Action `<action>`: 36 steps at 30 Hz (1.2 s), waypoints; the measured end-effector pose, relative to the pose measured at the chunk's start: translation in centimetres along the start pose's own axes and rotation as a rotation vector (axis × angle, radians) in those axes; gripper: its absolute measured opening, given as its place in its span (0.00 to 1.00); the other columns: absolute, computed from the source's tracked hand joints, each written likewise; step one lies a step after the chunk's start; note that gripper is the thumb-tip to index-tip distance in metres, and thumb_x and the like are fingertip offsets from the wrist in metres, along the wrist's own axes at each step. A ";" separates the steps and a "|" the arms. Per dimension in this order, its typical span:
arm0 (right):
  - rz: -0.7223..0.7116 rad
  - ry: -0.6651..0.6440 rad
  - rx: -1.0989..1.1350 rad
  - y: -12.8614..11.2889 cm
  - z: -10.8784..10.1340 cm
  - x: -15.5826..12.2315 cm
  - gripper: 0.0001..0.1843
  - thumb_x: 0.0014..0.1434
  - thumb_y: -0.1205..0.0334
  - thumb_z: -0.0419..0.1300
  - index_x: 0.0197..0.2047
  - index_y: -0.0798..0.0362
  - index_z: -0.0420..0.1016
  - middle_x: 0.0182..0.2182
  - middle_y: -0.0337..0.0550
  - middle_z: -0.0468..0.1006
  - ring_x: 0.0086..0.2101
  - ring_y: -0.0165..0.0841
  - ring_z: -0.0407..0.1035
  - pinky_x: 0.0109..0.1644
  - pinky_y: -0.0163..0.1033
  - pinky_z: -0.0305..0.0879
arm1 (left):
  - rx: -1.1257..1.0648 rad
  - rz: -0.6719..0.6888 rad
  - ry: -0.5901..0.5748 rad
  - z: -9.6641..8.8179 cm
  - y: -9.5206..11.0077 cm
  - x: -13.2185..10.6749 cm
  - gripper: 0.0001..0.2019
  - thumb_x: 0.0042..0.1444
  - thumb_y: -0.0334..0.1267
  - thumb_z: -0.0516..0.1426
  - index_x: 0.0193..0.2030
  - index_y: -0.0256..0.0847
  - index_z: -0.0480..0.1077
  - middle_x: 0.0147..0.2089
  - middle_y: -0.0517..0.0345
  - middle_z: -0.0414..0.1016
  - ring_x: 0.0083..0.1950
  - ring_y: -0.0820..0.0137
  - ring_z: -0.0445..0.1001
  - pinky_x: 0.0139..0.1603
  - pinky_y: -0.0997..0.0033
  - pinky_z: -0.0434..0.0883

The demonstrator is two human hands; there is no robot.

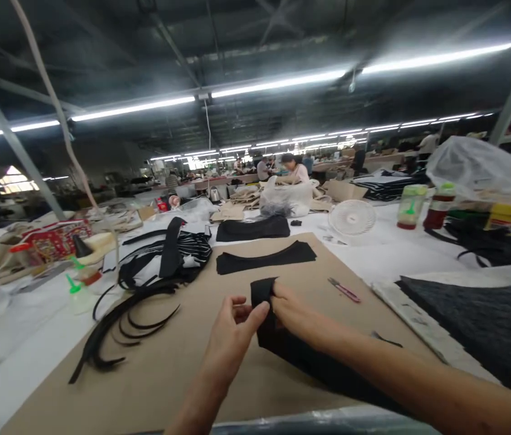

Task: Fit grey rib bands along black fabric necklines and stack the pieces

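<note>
Both my hands hold one black fabric piece (268, 335) over a brown cardboard sheet (182, 368) on the table. My left hand (232, 335) pinches the piece's upper left edge between thumb and fingers. My right hand (292, 311) grips the same upper end from the right, fingers closed on it. The rest of the fabric runs down and right under my right forearm. Just beyond it, a curved black fabric piece (264, 258) lies flat on the cardboard.
Thin black strips (119, 326) and a heap of black and striped fabric (178, 254) lie to the left. Pink snips (345, 291) rest at right. A white fan (353, 217), glue bottles (412, 206), a dark grey fabric stack (486, 326) and other workers (296, 168) are further off.
</note>
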State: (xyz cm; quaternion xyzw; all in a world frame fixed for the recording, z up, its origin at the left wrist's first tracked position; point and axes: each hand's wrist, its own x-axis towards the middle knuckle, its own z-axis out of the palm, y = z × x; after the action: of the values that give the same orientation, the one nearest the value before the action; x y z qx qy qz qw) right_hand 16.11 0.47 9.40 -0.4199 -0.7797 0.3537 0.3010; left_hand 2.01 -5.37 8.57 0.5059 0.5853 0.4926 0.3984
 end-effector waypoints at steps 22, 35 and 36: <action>0.288 -0.384 0.545 2.6 2.9 4.1 0.16 0.54 0.61 0.60 0.46 0.55 0.73 0.40 0.47 0.76 0.45 0.37 0.71 0.46 0.39 0.67 | 0.622 0.187 -0.081 -8.6 -6.4 3.5 0.40 0.41 0.25 0.58 0.65 0.42 0.56 0.56 0.52 0.68 0.57 0.63 0.66 0.61 0.60 0.62; 0.405 -0.354 0.717 3.1 2.4 5.0 0.17 0.51 0.63 0.62 0.44 0.57 0.71 0.43 0.51 0.72 0.45 0.40 0.70 0.37 0.39 0.75 | 0.434 0.310 -0.120 -9.8 -8.4 3.0 0.40 0.43 0.21 0.48 0.66 0.49 0.58 0.55 0.55 0.69 0.56 0.67 0.68 0.62 0.60 0.61; 0.408 -0.352 0.718 3.2 2.4 5.0 0.16 0.51 0.63 0.62 0.45 0.57 0.70 0.42 0.51 0.72 0.45 0.40 0.70 0.37 0.40 0.76 | 0.403 0.331 -0.100 -9.8 -8.2 3.0 0.36 0.47 0.23 0.49 0.64 0.49 0.60 0.53 0.55 0.71 0.53 0.67 0.70 0.60 0.61 0.63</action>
State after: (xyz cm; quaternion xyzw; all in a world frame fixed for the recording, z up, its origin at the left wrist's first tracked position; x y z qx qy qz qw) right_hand 13.35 5.36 6.35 -0.3673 -0.5482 0.7201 0.2145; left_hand -9.57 -4.08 2.54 0.6875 0.5605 0.3991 0.2321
